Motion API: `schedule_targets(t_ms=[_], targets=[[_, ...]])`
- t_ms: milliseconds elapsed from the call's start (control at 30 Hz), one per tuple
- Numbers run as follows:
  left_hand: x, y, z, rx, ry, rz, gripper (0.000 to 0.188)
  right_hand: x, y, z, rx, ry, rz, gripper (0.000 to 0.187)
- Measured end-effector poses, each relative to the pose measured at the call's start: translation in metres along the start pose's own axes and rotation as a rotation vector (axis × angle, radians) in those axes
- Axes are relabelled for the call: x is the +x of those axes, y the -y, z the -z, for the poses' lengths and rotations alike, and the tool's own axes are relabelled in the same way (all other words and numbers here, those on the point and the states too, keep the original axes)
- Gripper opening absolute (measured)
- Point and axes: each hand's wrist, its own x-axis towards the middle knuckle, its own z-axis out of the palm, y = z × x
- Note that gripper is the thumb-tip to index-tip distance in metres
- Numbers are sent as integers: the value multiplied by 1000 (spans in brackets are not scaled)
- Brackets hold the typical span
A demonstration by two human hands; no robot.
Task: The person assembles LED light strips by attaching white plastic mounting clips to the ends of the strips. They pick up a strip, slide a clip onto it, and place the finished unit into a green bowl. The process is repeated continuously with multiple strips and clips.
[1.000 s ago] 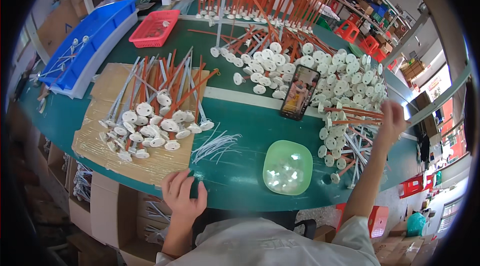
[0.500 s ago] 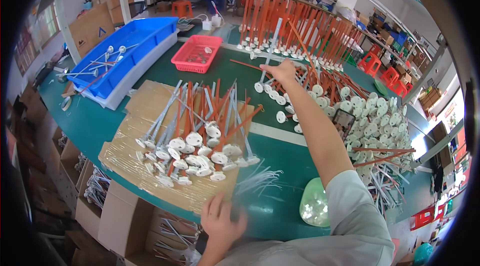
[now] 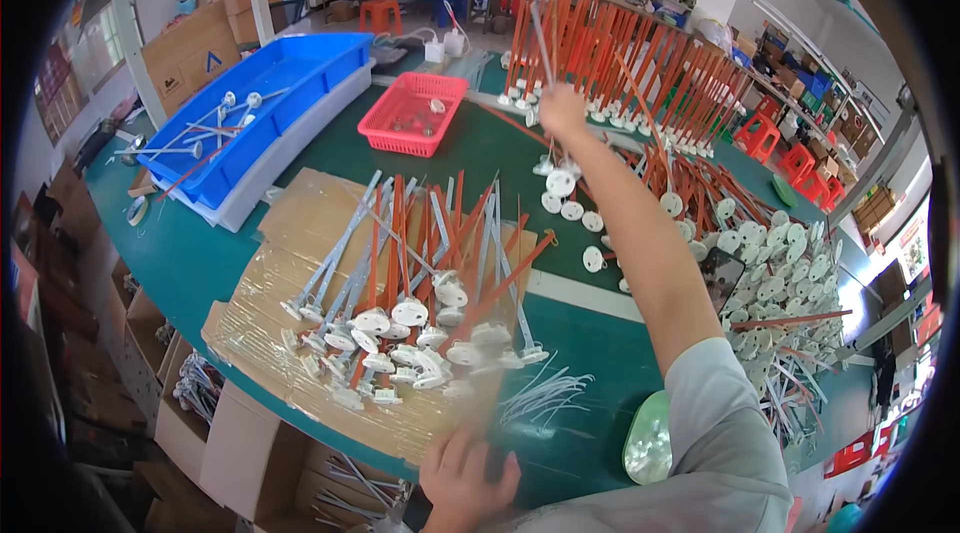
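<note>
My right arm stretches far across the table, and my right hand [image 3: 562, 113] is closed around a thin grey strip [image 3: 543, 38]. The strip stands up out of the fist, its top leaning slightly left; its lower end is hard to make out among white discs [image 3: 560, 182] below the hand. Close to me, my left hand [image 3: 465, 473] hovers or rests by the cardboard's near edge, fingers apart and slightly bent, with no held thing visible. On the cardboard sheet [image 3: 265, 283] lies a pile of orange and grey strips with white round bases [image 3: 410, 313].
Orange strips on white bases [image 3: 600, 53] stand in rows behind my right hand. A pink basket [image 3: 410, 141] and a blue tray [image 3: 290, 83] are left of it. White discs [image 3: 775, 263] heap at right, beside a phone [image 3: 722, 278]. A green bowl [image 3: 648, 438] and white ties [image 3: 545, 395] lie nearer.
My right hand has moved up and away with the grey strip, which now tilts left instead of right. My left hand has shifted slightly. The whole view has turned a little.
</note>
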Motion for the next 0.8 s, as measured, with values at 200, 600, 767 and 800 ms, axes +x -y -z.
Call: schedule_targets(t_ms=[200,600,767,800], targets=[[-2,-2,-1,-5,20,29,29,37,-52,20,-286,300,-116,29],[14,-12,10,-38,9,29,25,-2,-80,23,-882,558,-277,67],[13,-11,9,-33,17,27,29,11,-92,26,-984,699,-382,63],[13,-10,10,-32,20,29,29,11,-93,25,-929,741,-379,51]])
